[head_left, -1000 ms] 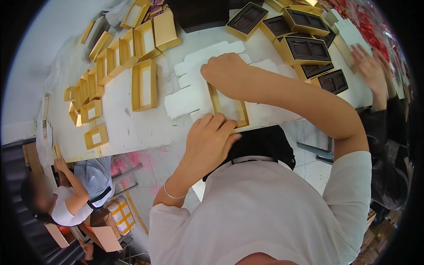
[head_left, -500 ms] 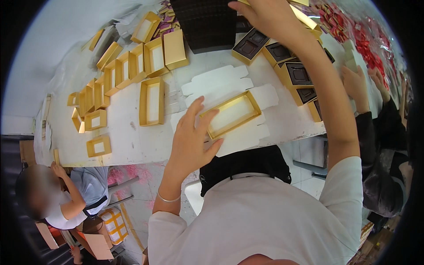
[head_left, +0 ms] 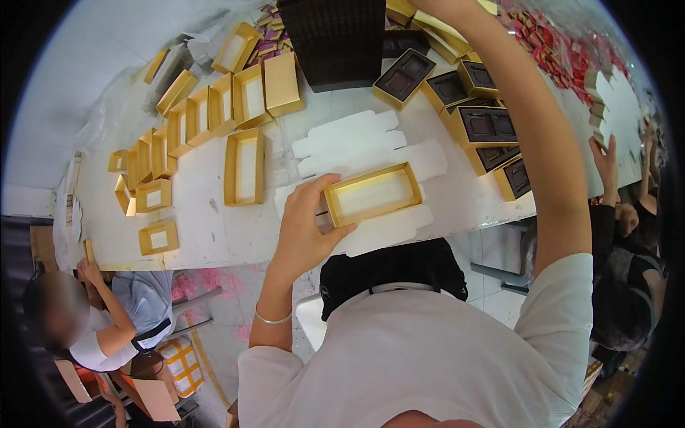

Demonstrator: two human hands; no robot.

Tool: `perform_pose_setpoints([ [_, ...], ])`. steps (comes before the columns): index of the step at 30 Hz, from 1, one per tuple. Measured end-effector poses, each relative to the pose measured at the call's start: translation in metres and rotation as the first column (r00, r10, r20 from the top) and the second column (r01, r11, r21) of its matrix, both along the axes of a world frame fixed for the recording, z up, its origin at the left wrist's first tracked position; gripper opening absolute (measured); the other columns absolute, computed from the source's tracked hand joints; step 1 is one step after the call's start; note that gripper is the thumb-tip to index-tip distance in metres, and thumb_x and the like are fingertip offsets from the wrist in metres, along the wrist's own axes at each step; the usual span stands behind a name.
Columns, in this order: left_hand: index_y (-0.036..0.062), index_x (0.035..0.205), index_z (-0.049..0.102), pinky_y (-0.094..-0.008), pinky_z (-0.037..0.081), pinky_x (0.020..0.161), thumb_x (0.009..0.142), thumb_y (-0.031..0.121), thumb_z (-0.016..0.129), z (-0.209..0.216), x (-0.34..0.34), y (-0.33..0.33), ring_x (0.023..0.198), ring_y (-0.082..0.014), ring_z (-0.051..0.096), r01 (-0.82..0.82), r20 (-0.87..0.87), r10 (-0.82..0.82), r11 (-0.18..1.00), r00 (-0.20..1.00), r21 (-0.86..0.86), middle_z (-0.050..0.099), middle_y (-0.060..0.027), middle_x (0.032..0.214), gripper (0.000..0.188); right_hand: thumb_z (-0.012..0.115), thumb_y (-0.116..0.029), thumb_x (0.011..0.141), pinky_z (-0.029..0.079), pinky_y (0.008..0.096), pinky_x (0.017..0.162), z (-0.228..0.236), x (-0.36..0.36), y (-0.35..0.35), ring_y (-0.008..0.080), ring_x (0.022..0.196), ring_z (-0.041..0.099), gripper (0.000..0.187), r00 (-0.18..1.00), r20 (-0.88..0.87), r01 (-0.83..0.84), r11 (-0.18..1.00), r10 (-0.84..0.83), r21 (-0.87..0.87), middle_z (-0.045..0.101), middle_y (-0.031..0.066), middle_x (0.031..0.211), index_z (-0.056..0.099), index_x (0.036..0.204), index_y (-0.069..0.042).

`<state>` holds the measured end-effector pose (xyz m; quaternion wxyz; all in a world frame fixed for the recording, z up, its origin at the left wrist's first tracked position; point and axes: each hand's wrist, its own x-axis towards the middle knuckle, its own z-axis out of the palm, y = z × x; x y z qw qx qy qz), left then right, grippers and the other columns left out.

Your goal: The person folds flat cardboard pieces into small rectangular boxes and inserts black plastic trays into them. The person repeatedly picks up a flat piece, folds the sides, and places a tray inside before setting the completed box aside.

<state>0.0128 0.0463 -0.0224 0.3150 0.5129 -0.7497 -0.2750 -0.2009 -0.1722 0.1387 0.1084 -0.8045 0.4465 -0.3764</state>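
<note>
My left hand [head_left: 307,221] grips the left end of a shallow gold box [head_left: 376,192], its thumb at the near side and fingers at the far side. That box lies open side up, with a white inside bottom, over flat white card blanks [head_left: 348,143]. At the top edge, my right hand [head_left: 444,6] reaches far over the table; its fingers are cut off from view. Nearest to it are gold box pieces [head_left: 442,37] and a tall stack of dark plastic trays [head_left: 332,43]. Below the right forearm, gold boxes with dark inserts [head_left: 489,125] stand piled.
On the left, a row of gold boxes [head_left: 178,125] stands on the white table [head_left: 207,239], with a single gold box [head_left: 244,167] beside it. Red packets [head_left: 539,39] lie at the far right. Co-workers' hands [head_left: 606,167] appear right; another person sits left.
My left hand has closed on the end of the gold box, which has turned slightly. My right hand has reached farther away, mostly out of the picture. A co-worker's hands at the right have shifted.
</note>
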Motion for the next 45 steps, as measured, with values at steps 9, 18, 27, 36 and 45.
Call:
perform_pose_setpoints([
  [9, 0.0058, 0.139, 0.039, -0.0397, 0.038, 0.102, 0.067, 0.014, 0.083, 0.005, -0.003, 0.005, 0.118, -0.0311, 0.049, 0.013, -0.010, -0.013, 1.000, 1.000, -0.016, 0.055, -0.0113, 0.127, 0.085, 0.063, -0.044, 0.089, 0.050, 0.0322, 0.057, -0.041, -0.057, 0.092, 0.0180, 0.064, 0.061, 0.040, 0.975, 0.197, -0.162, 0.938, 0.104, 0.307, 0.059, 0.0066, 0.073, 0.063, 0.097, -0.005],
  [18, 0.0070, 0.126, 0.052, -0.0387, 0.043, 0.095, 0.065, 0.012, 0.082, 0.006, -0.014, 0.003, 0.111, -0.0314, 0.053, 0.113, 0.006, -0.113, 0.990, 0.994, -0.082, 0.059, -0.0106, 0.119, 0.068, 0.064, -0.044, 0.088, 0.042, 0.0310, 0.062, -0.103, -0.030, 0.160, 0.0182, 0.068, 0.050, 0.043, 0.975, -0.151, -0.009, 0.707, 0.164, 0.708, 0.054, 0.0098, 0.078, 0.055, 0.096, -0.003],
  [27, 0.0070, 0.128, 0.053, -0.0384, 0.044, 0.094, 0.064, 0.014, 0.083, 0.006, -0.011, 0.002, 0.110, -0.0317, 0.053, 0.079, -0.029, -0.079, 0.997, 0.996, -0.010, 0.058, -0.0109, 0.122, 0.071, 0.076, -0.023, 0.074, 0.048, 0.0367, 0.080, -0.108, -0.067, 0.185, 0.0271, 0.096, 0.054, 0.053, 0.746, -0.417, -0.447, 0.855, 0.519, 0.264, 0.052, 0.0122, 0.117, 0.059, 0.123, -0.012],
  [36, 0.0128, 0.127, 0.055, -0.0370, 0.047, 0.092, 0.066, 0.007, 0.079, 0.015, -0.002, -0.005, 0.114, -0.0309, 0.050, 0.168, 0.032, -0.170, 0.984, 0.985, 0.054, 0.056, -0.0087, 0.126, 0.066, 0.071, -0.009, 0.074, 0.052, 0.0331, 0.070, -0.104, -0.063, 0.174, 0.0238, 0.085, 0.060, 0.040, 0.699, -0.238, -0.583, 0.730, 0.674, 0.357, 0.053, 0.0167, 0.115, 0.064, 0.112, -0.002],
  [45, 0.0100, 0.126, 0.056, -0.0393, 0.044, 0.096, 0.065, 0.012, 0.081, 0.010, 0.003, -0.011, 0.113, -0.0312, 0.051, 0.209, 0.003, -0.209, 0.978, 0.978, 0.025, 0.057, -0.0088, 0.125, 0.066, 0.064, -0.015, 0.075, 0.049, 0.0325, 0.078, -0.130, -0.068, 0.170, 0.0222, 0.090, 0.057, 0.036, 0.517, -0.683, -0.721, 0.693, 0.517, -0.021, 0.058, 0.0153, 0.110, 0.063, 0.101, 0.009],
])
